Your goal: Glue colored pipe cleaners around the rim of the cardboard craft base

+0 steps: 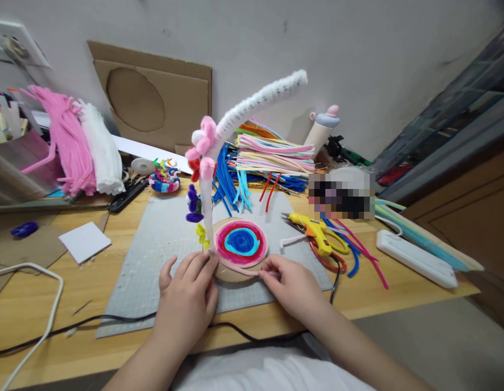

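Observation:
A round cardboard disc [231, 271] lies on a grey cutting mat [154, 255], covered by a coiled spiral of pink, red and blue pipe cleaners [240, 243]. A white fuzzy stem [252, 106] rises from its left edge, carrying pink, red, purple and yellow pipe-cleaner flowers [202, 142]. My left hand [187, 296] presses the disc's left edge at the stem's base. My right hand [290, 282] pinches a light pink pipe cleaner [239, 268] that runs along the disc's front rim.
A yellow glue gun [315, 231] and scissors [331, 255] lie right of the disc, with a white power strip [415, 258] further right. Bundles of pipe cleaners [272, 155] and pink and white bundles [84, 144] fill the back. Cables [52, 320] cross the wooden table's front.

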Available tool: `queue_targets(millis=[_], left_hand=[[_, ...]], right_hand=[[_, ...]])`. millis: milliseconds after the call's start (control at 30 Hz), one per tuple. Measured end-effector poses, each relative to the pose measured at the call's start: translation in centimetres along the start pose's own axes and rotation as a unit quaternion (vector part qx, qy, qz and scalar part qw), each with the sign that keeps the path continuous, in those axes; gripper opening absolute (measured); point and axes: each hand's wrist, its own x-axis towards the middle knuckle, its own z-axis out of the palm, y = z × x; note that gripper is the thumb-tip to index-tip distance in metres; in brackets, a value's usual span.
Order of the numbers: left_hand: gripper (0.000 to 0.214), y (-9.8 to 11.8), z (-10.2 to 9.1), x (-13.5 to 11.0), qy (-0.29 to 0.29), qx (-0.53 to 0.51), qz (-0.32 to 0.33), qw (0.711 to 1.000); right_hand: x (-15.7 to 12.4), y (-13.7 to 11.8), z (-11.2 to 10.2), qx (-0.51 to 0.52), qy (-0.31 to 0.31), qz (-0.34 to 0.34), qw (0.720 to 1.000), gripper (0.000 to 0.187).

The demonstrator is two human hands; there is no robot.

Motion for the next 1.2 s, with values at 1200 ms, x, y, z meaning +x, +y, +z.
queue_targets(millis=[1200], left_hand=[[0.041, 2.2, 1.2, -0.5, -0.011, -0.008, 0.136, 0.991]], right_hand=[[1.0, 1.1, -0.8, -0.007, 0.028, -0.042, 0.999, 0.008]])
